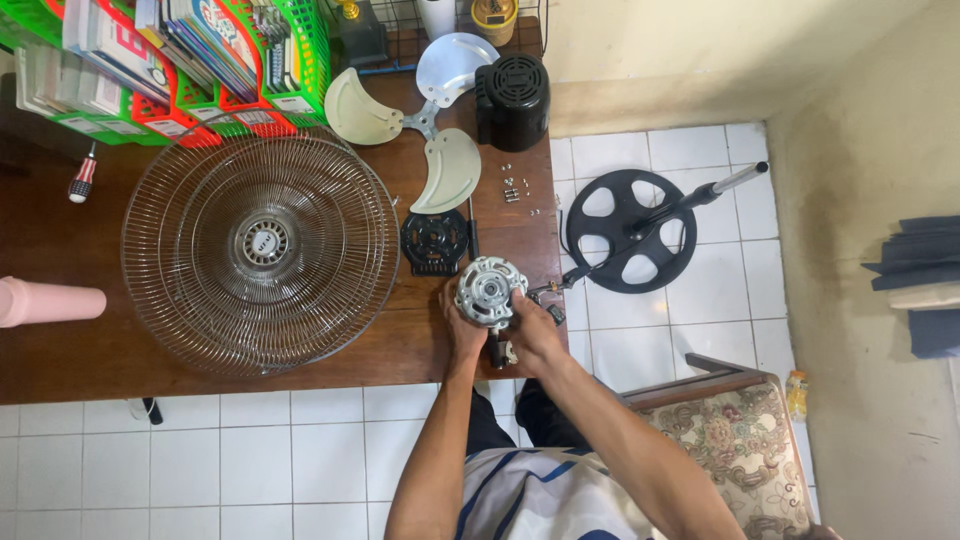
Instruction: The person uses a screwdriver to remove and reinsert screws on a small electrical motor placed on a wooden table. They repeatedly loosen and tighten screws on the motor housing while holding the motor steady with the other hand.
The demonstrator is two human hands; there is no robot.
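Observation:
A round silver fan motor [487,290] rests near the front right corner of the brown wooden table [60,350]. My left hand [462,330] grips its left side and my right hand [535,330] grips its right side. A black motor cover plate [435,242] lies just beyond the motor. The three-bladed cream fan blade [420,120] lies farther back, beside a black motor housing [512,100]. Several small screws [512,185] are scattered near the table's right edge.
Stacked wire fan guards [260,245] fill the table's middle. A pink bottle [50,300] and a screwdriver [82,178] lie at the left. Green and red baskets of books [200,60] stand at the back. The black fan base with pole [630,225] lies on the tiled floor; a floral chair [735,440] stands at my right.

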